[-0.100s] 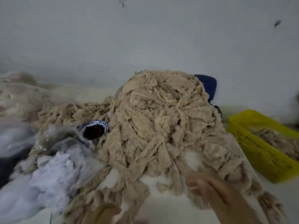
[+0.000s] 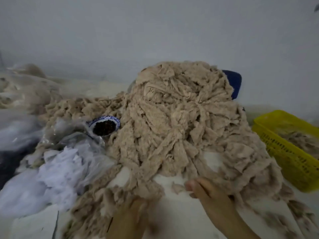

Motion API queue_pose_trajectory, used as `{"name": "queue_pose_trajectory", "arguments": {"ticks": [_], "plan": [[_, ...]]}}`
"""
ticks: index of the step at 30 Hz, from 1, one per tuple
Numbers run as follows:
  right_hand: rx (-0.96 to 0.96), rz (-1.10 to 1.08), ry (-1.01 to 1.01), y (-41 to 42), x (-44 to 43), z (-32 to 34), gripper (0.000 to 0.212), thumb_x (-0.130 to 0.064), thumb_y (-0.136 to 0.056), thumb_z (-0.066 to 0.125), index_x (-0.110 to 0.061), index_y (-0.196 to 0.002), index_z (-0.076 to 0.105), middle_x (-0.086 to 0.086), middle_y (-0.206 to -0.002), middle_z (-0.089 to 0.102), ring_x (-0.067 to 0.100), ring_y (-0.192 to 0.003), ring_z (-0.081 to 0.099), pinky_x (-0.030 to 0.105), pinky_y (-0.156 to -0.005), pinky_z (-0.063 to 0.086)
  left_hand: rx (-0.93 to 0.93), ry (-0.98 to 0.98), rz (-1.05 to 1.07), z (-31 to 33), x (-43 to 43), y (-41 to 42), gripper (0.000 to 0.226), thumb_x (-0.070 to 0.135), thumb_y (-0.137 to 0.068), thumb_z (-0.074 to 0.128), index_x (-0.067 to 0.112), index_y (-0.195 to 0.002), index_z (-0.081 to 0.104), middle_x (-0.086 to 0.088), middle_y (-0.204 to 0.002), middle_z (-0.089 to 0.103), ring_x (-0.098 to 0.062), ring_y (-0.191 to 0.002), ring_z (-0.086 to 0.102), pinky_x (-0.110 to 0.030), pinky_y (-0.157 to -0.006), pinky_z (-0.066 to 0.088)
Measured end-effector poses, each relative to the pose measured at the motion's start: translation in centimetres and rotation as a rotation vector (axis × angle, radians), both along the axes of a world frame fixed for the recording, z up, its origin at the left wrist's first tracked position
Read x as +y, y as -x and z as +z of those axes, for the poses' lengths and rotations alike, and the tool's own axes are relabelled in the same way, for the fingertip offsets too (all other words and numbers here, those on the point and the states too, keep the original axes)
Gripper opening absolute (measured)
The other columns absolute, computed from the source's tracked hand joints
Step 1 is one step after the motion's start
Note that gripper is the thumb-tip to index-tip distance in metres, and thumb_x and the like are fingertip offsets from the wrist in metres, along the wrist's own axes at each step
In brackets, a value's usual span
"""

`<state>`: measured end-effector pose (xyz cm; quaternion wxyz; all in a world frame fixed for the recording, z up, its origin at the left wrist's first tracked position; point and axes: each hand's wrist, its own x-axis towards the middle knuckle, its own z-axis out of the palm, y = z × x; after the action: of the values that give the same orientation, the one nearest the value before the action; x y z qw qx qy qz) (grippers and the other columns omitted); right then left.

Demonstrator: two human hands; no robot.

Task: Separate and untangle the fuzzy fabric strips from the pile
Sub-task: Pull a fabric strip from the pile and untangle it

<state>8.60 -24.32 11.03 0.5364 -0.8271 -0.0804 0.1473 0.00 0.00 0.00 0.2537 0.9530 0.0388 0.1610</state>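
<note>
A big heap of tangled beige fuzzy strips (image 2: 181,121) fills the middle of the white surface, and loose strips trail toward me. At the bottom centre, my left hand (image 2: 131,216) reaches up into a clump of strips (image 2: 145,188) that covers its fingers, so its grip is hidden. My right hand (image 2: 205,188) lies at the heap's near edge, fingers loosely curled and thumb pointing left. It sits beside a small beige scrap (image 2: 177,187), with nothing visibly between the fingers. The view is blurred.
A blue-and-white bowl of dark bits (image 2: 104,126) sits left of the heap, against crumpled clear plastic and white fluff (image 2: 57,171). A yellow basket (image 2: 283,152) holding strips stands at the right. A dark blue object (image 2: 233,83) shows behind the heap, by the wall.
Both hands have come further up into view toward the heap. The left hand now reaches into the near clump, and the right hand is at the pile's edge.
</note>
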Motion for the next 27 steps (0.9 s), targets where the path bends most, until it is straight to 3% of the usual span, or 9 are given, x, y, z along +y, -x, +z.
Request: {"name": "queue_pose_trajectory", "arguments": {"ticks": [3,6,9,13,17,19,22,25,27], "plan": [[-0.010,0.020,0.146,-1.8,2.5,-5.6,0.022,-0.034,-0.101,0.049,-0.024,-0.093,0.068,-0.006,-0.097,0.069,0.005,-0.088,0.065,0.019,-0.079,0.050,0.084,0.137,0.041,-0.1,-1.5,-5.0,0.041,0.036,-0.094,0.062,0.042,-0.130,0.043,0.015,-0.133,0.035,-0.019,-0.127,0.044,-0.012,-0.092,0.033],[-0.124,-0.003,0.188,-3.3,3.7,-10.5,0.014,-0.030,-0.102,0.051,-0.024,-0.098,0.063,-0.011,-0.093,0.063,0.002,-0.083,0.059,0.008,-0.064,0.043,0.247,0.011,0.090,-2.8,-2.5,-7.3,0.037,0.044,-0.098,0.052,0.027,-0.131,0.048,0.005,-0.131,0.038,-0.021,-0.122,0.043,-0.027,-0.092,0.040],[-0.216,0.030,0.197,-3.1,5.1,-13.8,0.018,-0.026,-0.102,0.049,-0.017,-0.107,0.064,-0.007,-0.098,0.060,0.013,-0.087,0.059,0.016,-0.067,0.045,0.158,0.083,0.075,-3.8,-3.1,-7.8,0.008,0.020,-0.100,0.051,0.022,-0.096,0.057,0.003,-0.103,0.046,-0.022,-0.100,0.049,-0.027,-0.077,0.035],[-0.309,-0.024,0.069,-1.1,4.2,-16.2,0.022,-0.028,-0.102,0.049,-0.016,-0.095,0.066,-0.003,-0.088,0.062,0.010,-0.075,0.056,0.013,-0.064,0.041,-0.008,0.118,-0.078,-4.3,-3.5,-6.2,0.042,0.008,-0.098,0.051,0.028,-0.067,0.030,0.008,-0.075,0.039,-0.019,-0.073,0.043,-0.034,-0.064,0.032],[-0.562,-0.241,0.118,0.1,2.1,-16.3,0.024,-0.025,-0.103,0.047,-0.010,-0.106,0.065,0.005,-0.110,0.060,0.015,-0.085,0.057,0.027,-0.074,0.046,-0.022,-0.037,-0.222,-5.0,-4.5,-4.1,0.037,0.011,-0.099,0.051,0.024,-0.069,0.033,0.004,-0.081,0.039,-0.019,-0.080,0.038,-0.033,-0.068,0.027],[-0.639,-0.365,0.241,-0.2,0.9,-16.3,0.031,-0.026,-0.103,0.047,-0.011,-0.128,0.056,0.008,-0.130,0.050,0.022,-0.105,0.053,0.033,-0.086,0.044,-0.044,-0.057,-0.232,-5.9,-5.1,-3.3,0.026,0.011,-0.101,0.048,0.018,-0.077,0.039,0.001,-0.089,0.041,-0.019,-0.085,0.036,-0.031,-0.072,0.026],[-0.576,-0.148,0.664,-1.2,0.7,-17.3,0.048,-0.038,-0.105,0.038,-0.024,-0.150,0.036,0.004,-0.156,0.033,0.029,-0.137,0.031,0.039,-0.109,0.028,-0.064,-0.080,-0.210,-6.3,-5.7,-3.1,0.019,0.012,-0.104,0.041,0.013,-0.086,0.045,-0.002,-0.093,0.039,-0.017,-0.087,0.032,-0.032,-0.079,0.029],[-0.678,0.011,0.809,-0.9,1.1,-17.3,0.040,-0.031,-0.107,0.032,-0.025,-0.141,0.051,0.000,-0.150,0.043,0.029,-0.131,0.037,0.038,-0.106,0.029,-0.015,-0.152,-0.136,-6.4,-5.7,-3.5,0.023,0.020,-0.107,0.035,0.010,-0.091,0.050,-0.004,-0.094,0.044,-0.018,-0.086,0.035,-0.029,-0.076,0.027],[-0.765,0.061,0.632,-0.2,1.3,-17.3,0.032,-0.019,-0.105,0.039,-0.014,-0.119,0.068,0.005,-0.128,0.061,0.027,-0.115,0.052,0.031,-0.096,0.035,0.007,-0.129,-0.093,-6.4,-5.7,-3.2,0.027,0.025,-0.107,0.034,0.014,-0.087,0.048,-0.002,-0.088,0.046,-0.020,-0.081,0.043,-0.030,-0.070,0.028]]}}
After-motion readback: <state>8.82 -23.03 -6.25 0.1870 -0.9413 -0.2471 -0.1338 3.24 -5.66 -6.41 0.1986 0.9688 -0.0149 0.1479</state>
